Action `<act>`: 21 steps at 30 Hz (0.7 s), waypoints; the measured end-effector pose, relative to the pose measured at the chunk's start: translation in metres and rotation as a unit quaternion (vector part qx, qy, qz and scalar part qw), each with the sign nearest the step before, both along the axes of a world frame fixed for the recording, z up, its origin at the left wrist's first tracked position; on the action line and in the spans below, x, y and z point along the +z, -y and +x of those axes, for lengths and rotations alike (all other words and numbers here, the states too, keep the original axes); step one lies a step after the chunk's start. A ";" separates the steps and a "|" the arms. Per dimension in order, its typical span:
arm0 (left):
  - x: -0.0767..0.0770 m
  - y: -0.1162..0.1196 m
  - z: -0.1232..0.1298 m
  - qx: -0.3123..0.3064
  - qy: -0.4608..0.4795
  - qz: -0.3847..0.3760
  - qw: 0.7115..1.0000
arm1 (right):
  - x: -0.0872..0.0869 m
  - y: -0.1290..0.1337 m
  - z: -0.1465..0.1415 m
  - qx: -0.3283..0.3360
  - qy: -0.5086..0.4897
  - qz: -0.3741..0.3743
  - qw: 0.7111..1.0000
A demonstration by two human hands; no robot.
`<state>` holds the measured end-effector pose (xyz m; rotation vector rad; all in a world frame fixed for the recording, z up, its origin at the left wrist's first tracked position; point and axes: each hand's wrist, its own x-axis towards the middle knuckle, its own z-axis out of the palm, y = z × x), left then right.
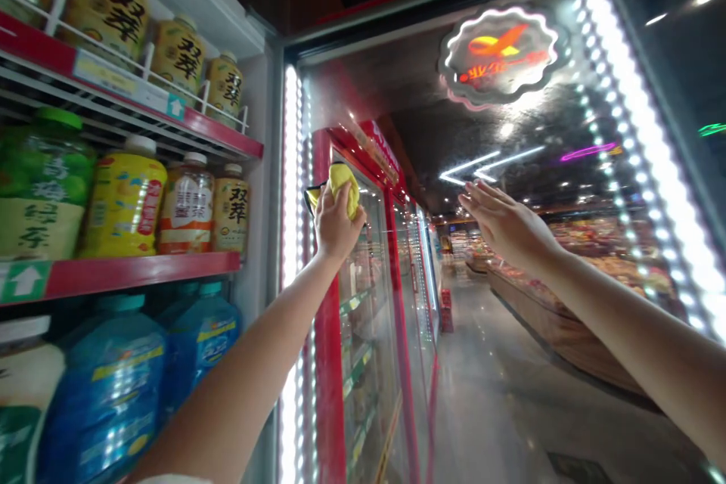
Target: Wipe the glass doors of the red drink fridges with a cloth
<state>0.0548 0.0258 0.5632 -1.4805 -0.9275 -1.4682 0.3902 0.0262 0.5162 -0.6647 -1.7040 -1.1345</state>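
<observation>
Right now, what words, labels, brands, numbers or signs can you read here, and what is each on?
"双萃" (second character stylised, my best reading): golden bottles, two upper shelves.
"绿茶": green bottle, lower line.
White up-arrows, no words: green tags.
Seemingly reversed, unreadable: glowing sign.
Too blurred or small: yellow bottle, orange-and-white bottle, blue bottles, white-and-green bottle, price label, red cabinet sign.

The cloth (pixel 345 187) you grip looks soft and matt. The door (pixel 420 140) before you is smooth, clear, glossy glass. Beside you, the bottles (pixel 128 374) are shiny plastic, and the shelf rail (pixel 57 10) looks like smooth metal wire. You see a polished, reflective floor (pixel 482 370).
</observation>
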 end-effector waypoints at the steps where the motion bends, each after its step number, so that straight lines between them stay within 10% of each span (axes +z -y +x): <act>1: 0.016 -0.001 0.017 -0.004 0.013 0.001 1.000 | 0.000 0.002 0.002 -0.008 0.004 -0.001 1.000; 5: 0.035 0.001 0.083 -0.015 -0.032 -0.008 0.999 | 0.002 0.009 0.010 -0.025 0.025 -0.008 0.999; 11: -0.008 0.012 0.107 -0.012 -0.309 -0.022 0.951 | -0.001 0.024 0.043 -0.024 0.076 0.002 0.997; 18: 0.044 0.004 0.176 -0.055 -0.078 0.028 0.995 | -0.004 0.037 0.102 -0.050 0.039 0.013 0.998; 21: 0.041 0.003 0.228 -0.100 -0.120 0.026 0.987 | -0.011 0.045 0.125 -0.073 0.034 -0.006 0.997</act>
